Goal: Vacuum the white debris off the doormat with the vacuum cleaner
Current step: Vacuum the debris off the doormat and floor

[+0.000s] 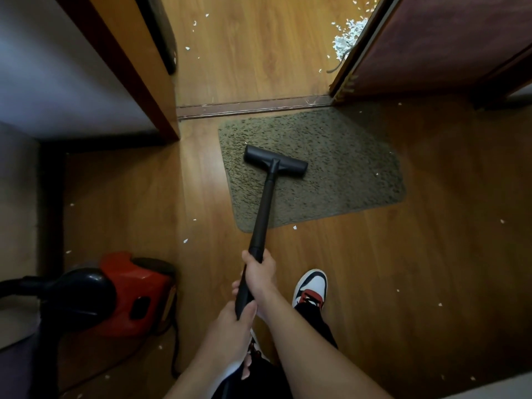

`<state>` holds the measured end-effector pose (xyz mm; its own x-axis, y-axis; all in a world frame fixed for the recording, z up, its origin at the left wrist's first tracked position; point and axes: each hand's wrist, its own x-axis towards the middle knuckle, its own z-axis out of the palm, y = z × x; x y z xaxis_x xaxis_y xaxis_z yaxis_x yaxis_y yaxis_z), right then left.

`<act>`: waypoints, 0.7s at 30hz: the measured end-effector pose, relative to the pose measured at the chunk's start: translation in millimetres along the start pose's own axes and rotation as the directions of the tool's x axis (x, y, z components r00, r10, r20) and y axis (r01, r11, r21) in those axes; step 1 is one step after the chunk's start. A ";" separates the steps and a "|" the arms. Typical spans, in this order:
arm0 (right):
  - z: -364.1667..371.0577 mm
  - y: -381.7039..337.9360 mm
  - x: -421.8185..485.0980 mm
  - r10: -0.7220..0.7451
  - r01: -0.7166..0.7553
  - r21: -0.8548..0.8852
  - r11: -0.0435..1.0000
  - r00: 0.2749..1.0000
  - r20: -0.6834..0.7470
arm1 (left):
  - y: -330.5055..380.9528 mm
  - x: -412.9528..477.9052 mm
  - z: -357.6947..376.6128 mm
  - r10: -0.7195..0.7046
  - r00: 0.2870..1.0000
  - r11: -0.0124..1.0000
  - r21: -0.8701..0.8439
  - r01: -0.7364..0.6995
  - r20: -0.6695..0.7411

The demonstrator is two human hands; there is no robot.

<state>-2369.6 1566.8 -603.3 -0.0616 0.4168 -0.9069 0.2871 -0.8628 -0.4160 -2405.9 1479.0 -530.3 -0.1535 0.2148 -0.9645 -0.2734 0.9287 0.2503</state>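
Your right hand (260,273) is curled round the black wand (263,208), and your left hand (236,321) grips the same wand just below it (both sets of fingers wrap the tube, so neither hand is free). The floor head (275,160) rests on the olive doormat (345,168), in the mat's left half and turned slightly askew. The doormat lies slanted on the wooden floor (431,254), just on your side of the threshold (253,106). A few flecks of white debris (377,174) show near the mat's right edge. More scraps dot the floor around it, and a thick pile (349,36) sits beyond the doorway beside the door (431,38). The red and black vacuum body (126,295) stands at your left, well apart from the mat.
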 end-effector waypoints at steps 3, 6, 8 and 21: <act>-1.5 -12.4 9.4 -0.019 0.019 -0.006 1.000 1.000 0.000 | 10.1 7.7 4.2 0.040 0.999 0.999 -0.025 -0.039 0.011; -2.8 -17.7 14.0 -0.039 0.039 -0.022 0.999 0.999 -0.003 | 14.5 12.3 6.3 0.064 0.998 0.998 -0.021 -0.064 0.003; -1.9 -15.8 11.5 -0.033 0.033 -0.029 0.999 0.999 -0.004 | 13.8 9.0 5.9 0.060 0.998 0.998 -0.012 -0.060 0.006; 12.1 69.6 -31.0 0.019 -0.017 -0.035 0.999 0.998 0.060 | -57.2 -27.8 -15.4 -0.006 0.991 0.995 0.095 0.018 -0.134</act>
<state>-2359.2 1490.4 -605.0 -0.1137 0.3820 -0.9171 0.3213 -0.8594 -0.3978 -2400.7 1415.3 -516.5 -0.2778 0.1672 -0.9460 -0.1847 0.9570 0.2234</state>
